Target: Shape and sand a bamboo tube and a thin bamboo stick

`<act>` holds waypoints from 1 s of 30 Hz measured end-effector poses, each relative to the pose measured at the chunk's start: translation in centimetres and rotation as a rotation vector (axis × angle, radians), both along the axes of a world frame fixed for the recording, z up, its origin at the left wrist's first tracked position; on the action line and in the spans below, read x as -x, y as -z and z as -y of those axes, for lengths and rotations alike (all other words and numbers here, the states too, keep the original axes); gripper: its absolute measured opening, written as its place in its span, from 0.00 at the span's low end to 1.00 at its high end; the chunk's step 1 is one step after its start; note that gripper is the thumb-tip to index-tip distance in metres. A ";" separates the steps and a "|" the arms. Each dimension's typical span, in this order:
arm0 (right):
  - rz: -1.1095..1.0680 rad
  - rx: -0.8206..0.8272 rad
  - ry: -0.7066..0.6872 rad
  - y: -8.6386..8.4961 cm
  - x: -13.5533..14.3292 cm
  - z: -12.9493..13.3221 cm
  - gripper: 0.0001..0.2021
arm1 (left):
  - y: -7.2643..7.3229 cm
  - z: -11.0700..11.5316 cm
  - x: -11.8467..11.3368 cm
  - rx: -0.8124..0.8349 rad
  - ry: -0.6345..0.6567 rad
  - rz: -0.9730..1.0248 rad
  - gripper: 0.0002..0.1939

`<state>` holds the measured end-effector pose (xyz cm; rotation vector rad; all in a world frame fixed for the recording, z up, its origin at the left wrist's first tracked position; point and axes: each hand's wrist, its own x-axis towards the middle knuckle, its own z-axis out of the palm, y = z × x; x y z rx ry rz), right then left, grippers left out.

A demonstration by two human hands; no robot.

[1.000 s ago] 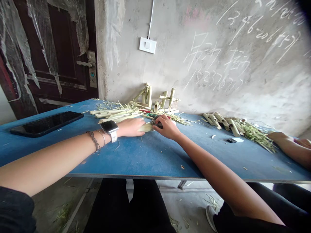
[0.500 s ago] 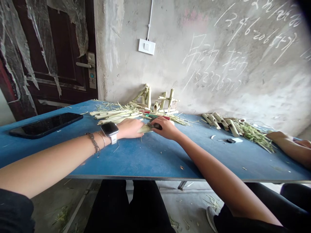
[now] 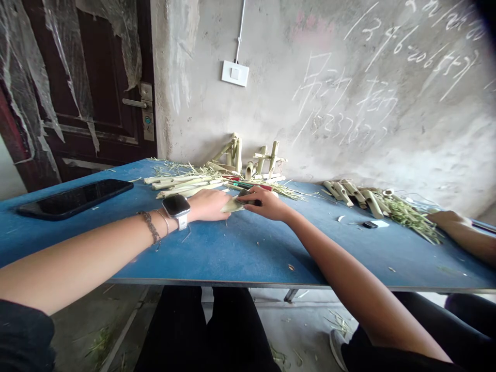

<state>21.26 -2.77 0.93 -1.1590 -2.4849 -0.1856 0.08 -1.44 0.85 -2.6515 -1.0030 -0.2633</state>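
My left hand (image 3: pixel 211 204), with a watch (image 3: pixel 176 206) at its wrist, is closed on a pale green stalk piece (image 3: pixel 232 205) above the blue table (image 3: pixel 232 253). At the right end of that piece, my right hand (image 3: pixel 265 202) grips a small dark tool (image 3: pixel 250 199), whose shape is mostly hidden by the fingers. Behind my left hand lies a bundle of peeled pale stalks (image 3: pixel 178 184). Red and green handled items (image 3: pixel 248 184) lie just behind both hands.
Stalk structures (image 3: pixel 234 154) stand against the wall. A black phone (image 3: pixel 75 199) lies at the left. Cut stalk pieces (image 3: pixel 352 195), shavings (image 3: pixel 413 219) and a small black-and-white object (image 3: pixel 375 224) are at the right, near another person's hand (image 3: pixel 449 222).
My right hand has shifted slightly on the stalk piece, with the dark tool turned a little. The other person's hand at the right has moved, and a dark stick-like item now shows by it.
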 end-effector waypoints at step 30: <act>0.018 -0.068 0.014 0.0 1.1 0.6 0.14 | -0.3 0.1 -0.2 0.058 -0.043 -0.020 0.16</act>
